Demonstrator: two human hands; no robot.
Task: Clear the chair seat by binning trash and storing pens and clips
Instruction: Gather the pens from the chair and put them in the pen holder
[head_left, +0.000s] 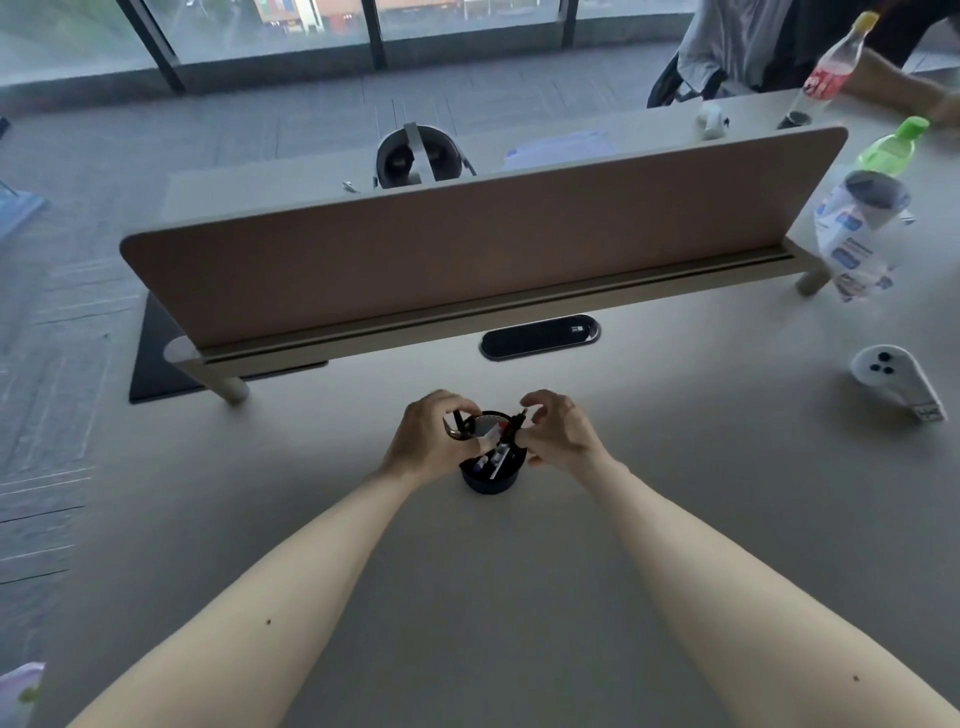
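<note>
Pale desk (493, 582) fills the frame; at centre your left hand (428, 441) pinches a small dark item (457, 427), perhaps a clip, over the black pen cup (490, 480), and your right hand (560, 436) grips a black pen (513, 430) at its rim. Storing seems well along, but the chair seat is out of view, so you can't tell what remains

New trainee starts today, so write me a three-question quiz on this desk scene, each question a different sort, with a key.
1. True or false: the round black pen holder stands on the pale desk top between the left hand and the right hand.
2. Which cap tops the clear bottle with the red label? A yellow B green C blue
3. Fill in: the white handheld controller lies to the ____ of the pen holder.
Key: 1 true; 2 A; 3 right.
</note>
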